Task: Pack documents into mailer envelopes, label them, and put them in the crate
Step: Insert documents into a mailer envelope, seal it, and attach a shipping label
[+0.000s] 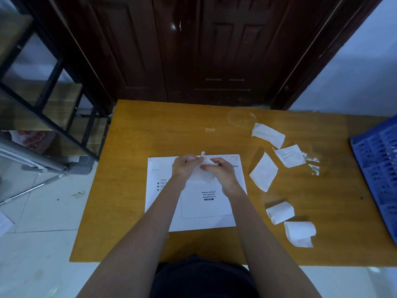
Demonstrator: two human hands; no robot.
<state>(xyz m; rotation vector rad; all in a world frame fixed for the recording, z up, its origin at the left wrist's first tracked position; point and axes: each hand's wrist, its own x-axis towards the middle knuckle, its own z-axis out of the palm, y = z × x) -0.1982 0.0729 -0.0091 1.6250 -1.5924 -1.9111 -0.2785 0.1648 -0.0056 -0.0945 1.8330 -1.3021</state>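
A white mailer envelope (163,203) lies flat in the middle of the wooden table (129,147), its printed waybill box facing up. Above its upper half both hands hold a white label sheet (203,176). My left hand (185,166) pinches the sheet's top left part. My right hand (219,171) pinches its top right part, where a small curl of paper sticks up. The blue plastic crate (378,168) stands at the table's right edge, partly out of frame.
Several loose white label sheets (264,172) and curled backing papers (299,233) lie on the table right of the envelope, with small torn scraps (313,166) nearer the crate. A dark wooden door stands behind the table. A black metal shelf frame (53,117) is at the left.
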